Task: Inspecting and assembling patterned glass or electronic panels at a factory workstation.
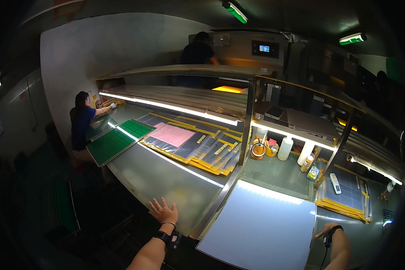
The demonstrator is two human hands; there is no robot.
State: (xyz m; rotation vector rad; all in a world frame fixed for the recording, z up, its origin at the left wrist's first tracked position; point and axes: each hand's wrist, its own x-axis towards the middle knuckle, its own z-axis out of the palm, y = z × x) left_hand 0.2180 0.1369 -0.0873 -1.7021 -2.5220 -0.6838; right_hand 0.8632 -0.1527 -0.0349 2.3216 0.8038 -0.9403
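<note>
Left hand [163,211], fingers spread and empty, rests on the table [166,180] edge; right hand [327,230] touches the light panel [261,225], grip indiscernible.

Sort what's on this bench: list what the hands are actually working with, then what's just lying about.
In hand:
- large pale blue-grey sheet on the lit panel, right hand at its right edge
- grey metal benchtop, left hand spread flat at its front edge

Lying about:
- green boards
- pink sheet
- yellow-edged film stacks
- white plastic bottle
- white remote
</note>
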